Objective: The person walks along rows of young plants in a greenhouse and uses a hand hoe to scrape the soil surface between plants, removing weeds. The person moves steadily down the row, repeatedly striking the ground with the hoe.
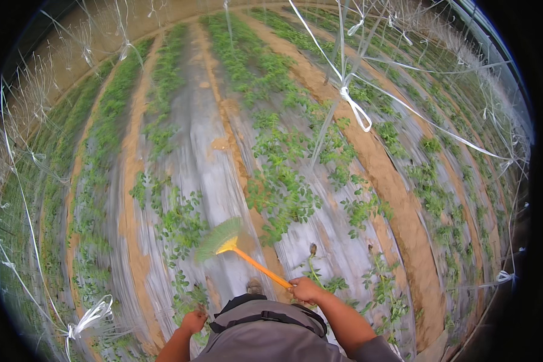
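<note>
My right hand (305, 290) grips the end of an orange handle (264, 270). The handle belongs to what looks like a short hand broom, with a yellow neck (227, 245) and a spread fan of green bristles (219, 237). Its blurred head hangs out ahead of me and to the left, over the edge of a leafy row. My left hand (193, 321) is low by my left hip, fingers curled; whether anything is in them is unclear. Green leafy plants (181, 226) grow near the broom head, and more plants (285, 194) stand farther ahead on the right.
Pale plastic mulch film (217, 181) covers the beds, with bare soil strips (389, 190) between. White twine (355, 106) hangs knotted at upper right, its strands stretching sideways. Another twine bundle (90, 316) is at lower left. My shoe (254, 286) shows below my waist.
</note>
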`<action>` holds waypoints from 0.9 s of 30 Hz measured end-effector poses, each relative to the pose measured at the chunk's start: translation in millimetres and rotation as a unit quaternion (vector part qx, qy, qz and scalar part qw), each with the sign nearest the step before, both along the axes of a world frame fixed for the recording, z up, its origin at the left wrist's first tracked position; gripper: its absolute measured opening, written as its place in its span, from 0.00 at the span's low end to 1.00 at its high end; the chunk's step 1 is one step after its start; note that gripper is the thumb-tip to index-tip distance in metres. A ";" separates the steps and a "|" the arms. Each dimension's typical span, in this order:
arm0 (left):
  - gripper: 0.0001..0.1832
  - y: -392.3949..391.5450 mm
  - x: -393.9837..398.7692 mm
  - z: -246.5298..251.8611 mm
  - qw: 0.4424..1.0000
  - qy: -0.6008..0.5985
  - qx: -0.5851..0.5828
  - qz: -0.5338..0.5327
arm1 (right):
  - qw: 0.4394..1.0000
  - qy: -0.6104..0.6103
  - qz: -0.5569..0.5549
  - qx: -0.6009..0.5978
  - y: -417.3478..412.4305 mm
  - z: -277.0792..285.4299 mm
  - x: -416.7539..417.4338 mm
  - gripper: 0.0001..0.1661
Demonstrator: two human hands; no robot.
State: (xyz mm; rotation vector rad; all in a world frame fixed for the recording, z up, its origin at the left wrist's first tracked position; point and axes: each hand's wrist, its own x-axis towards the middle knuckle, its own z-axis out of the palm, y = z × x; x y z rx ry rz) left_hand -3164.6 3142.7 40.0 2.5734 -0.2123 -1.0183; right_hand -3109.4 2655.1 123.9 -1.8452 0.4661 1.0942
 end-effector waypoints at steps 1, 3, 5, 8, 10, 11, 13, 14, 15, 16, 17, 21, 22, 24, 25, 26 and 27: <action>0.19 19.2 0.4 -12.3 1.000 -0.025 -0.005 -0.017 | 1.000 0.005 -0.027 0.002 9.2 -4.8 17.3 0.28; 0.19 27.3 16.4 0.0 0.998 0.005 0.011 0.068 | 0.995 0.017 -0.094 -0.002 17.9 -13.1 46.4 0.26; 0.18 39.5 33.6 2.7 0.999 -0.002 0.023 0.041 | 0.994 0.007 -0.109 -0.027 15.9 -32.2 63.7 0.23; 0.18 78.2 47.0 -20.9 0.997 -0.054 0.008 0.057 | 0.984 0.007 -0.170 -0.062 6.5 -50.6 75.4 0.11; 0.18 72.7 62.9 -11.5 0.989 0.020 0.004 0.148 | 0.970 0.017 -0.229 -0.086 0.1 -52.7 75.5 0.13; 0.18 68.2 72.2 -6.7 0.980 0.056 0.003 0.191 | 0.967 0.042 -0.237 -0.087 -4.7 -49.8 75.9 0.11; 0.17 64.1 83.3 -5.4 0.983 0.060 -0.003 0.175 | 0.959 0.094 -0.252 -0.087 -12.4 -34.5 77.6 0.14; 0.17 60.9 88.5 -6.3 0.984 0.063 -0.006 0.165 | 0.955 0.109 -0.261 -0.085 -21.7 -35.1 73.4 0.13; 0.16 53.6 95.5 -5.5 0.988 0.059 -0.001 0.141 | 0.951 0.122 -0.271 -0.085 -33.1 -35.1 64.9 0.12; 0.15 40.6 109.2 4.0 0.992 0.053 0.003 0.115 | 0.946 0.133 -0.284 -0.084 -42.9 -36.7 59.1 0.12; 0.14 30.3 124.2 9.5 0.995 0.046 0.006 0.089 | 0.941 0.145 -0.291 -0.088 -50.7 -38.2 53.8 0.12; 0.12 38.7 166.7 -22.5 0.996 0.005 -0.084 0.000 | 0.926 0.215 -0.303 -0.066 -60.9 -45.0 58.1 0.12; 0.12 41.8 185.4 -30.5 0.995 -0.003 -0.079 -0.055 | 0.919 0.224 -0.320 -0.055 -60.7 -49.4 63.3 0.12; 0.13 39.1 222.5 -36.8 0.993 0.003 -0.069 -0.093 | 0.911 0.218 -0.345 -0.050 -63.3 -55.7 75.6 0.14; 0.13 35.7 243.9 -29.9 0.995 0.017 -0.063 -0.077 | 0.911 0.205 -0.353 -0.054 -62.4 -52.6 80.8 0.16; 0.12 29.9 266.4 -24.2 0.996 0.031 -0.055 -0.061 | 0.911 0.192 -0.361 -0.058 -60.8 -48.2 86.3 0.17; 0.12 28.4 290.3 -19.3 0.993 0.006 -0.043 -0.114 | 0.916 0.178 -0.351 -0.072 -56.8 -28.3 102.8 0.16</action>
